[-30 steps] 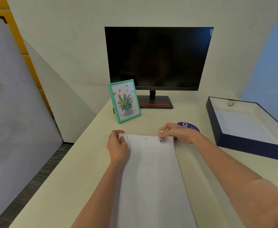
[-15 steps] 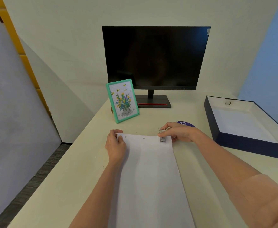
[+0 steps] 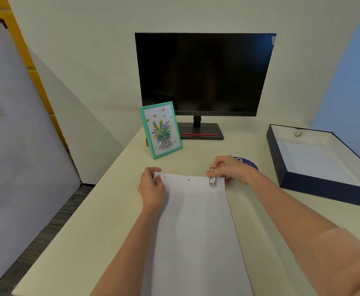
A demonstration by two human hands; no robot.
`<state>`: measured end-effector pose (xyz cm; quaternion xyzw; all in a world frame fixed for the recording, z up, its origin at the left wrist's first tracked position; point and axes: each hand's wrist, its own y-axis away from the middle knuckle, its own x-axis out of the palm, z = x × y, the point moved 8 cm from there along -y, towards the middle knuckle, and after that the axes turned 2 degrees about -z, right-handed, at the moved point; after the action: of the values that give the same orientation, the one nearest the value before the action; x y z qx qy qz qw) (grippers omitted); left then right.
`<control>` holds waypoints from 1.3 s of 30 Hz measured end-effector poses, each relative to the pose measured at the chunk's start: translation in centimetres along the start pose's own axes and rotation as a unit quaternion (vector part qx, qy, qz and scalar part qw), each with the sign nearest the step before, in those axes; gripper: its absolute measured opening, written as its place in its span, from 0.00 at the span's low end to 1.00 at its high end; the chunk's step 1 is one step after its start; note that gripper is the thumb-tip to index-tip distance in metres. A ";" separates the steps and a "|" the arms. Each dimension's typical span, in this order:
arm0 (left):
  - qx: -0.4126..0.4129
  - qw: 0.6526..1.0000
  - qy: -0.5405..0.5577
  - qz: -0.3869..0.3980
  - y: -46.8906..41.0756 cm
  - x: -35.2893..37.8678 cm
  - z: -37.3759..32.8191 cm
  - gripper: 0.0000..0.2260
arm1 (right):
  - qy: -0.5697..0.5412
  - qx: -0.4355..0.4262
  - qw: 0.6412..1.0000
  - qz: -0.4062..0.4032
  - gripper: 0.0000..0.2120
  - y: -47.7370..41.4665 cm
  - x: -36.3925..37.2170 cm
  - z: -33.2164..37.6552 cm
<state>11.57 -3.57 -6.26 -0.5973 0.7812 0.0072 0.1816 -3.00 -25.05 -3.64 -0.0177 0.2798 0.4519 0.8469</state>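
A white sheet of paper (image 3: 196, 227) lies lengthwise on the cream desk (image 3: 102, 221), with two small punched holes near its far edge. My left hand (image 3: 151, 186) holds the sheet's far left corner, thumb on top. My right hand (image 3: 228, 168) pinches a small clear and metal punch (image 3: 212, 180) that sits over the far right part of the sheet's edge.
A green-framed flower picture (image 3: 161, 129) stands beyond the paper, with a dark monitor (image 3: 204, 73) behind it. An open navy box (image 3: 324, 159) lies to the right. A purple round sticker or disc (image 3: 248, 164) peeks out behind my right hand. Tiny paper dots lie on the desk at left.
Hardly anything differs: both hands stay at the paper's far edge, the right one still on the punch. The view shifts slightly.
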 end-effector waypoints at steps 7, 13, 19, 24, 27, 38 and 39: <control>0.002 1.000 0.006 0.000 0.1 0.0 -0.1 0.12 | 0.029 0.027 0.999 0.014 0.16 0.5 -0.1 -0.2; 0.007 1.000 0.010 -0.004 0.1 -0.1 -0.2 0.12 | 0.044 0.063 0.996 0.033 0.22 0.9 -0.2 -0.6; 0.009 1.000 0.002 -0.003 -0.1 0.0 0.0 0.12 | 0.057 0.060 0.997 0.006 0.24 0.9 -0.3 -0.7; 0.001 1.000 0.009 -0.005 -0.1 0.0 0.1 0.12 | 0.036 0.053 0.997 0.040 0.23 1.5 -0.2 -0.2; 0.012 1.000 0.003 -0.002 -0.2 0.0 0.0 0.12 | 0.042 0.055 0.997 0.021 0.21 1.4 -0.4 -0.3; 0.015 1.000 -0.010 -0.005 -0.2 0.0 0.0 0.12 | -0.006 0.061 0.998 -0.031 0.25 2.4 -0.6 -0.6; 0.014 1.000 -0.012 -0.006 -0.1 0.0 0.0 0.12 | -0.043 0.063 0.996 -0.047 0.24 2.5 -0.8 -0.8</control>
<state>11.67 -3.59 -6.21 -0.5991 0.7753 0.0025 0.1999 -5.68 -24.41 -3.40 0.0419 0.2703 0.3935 0.8777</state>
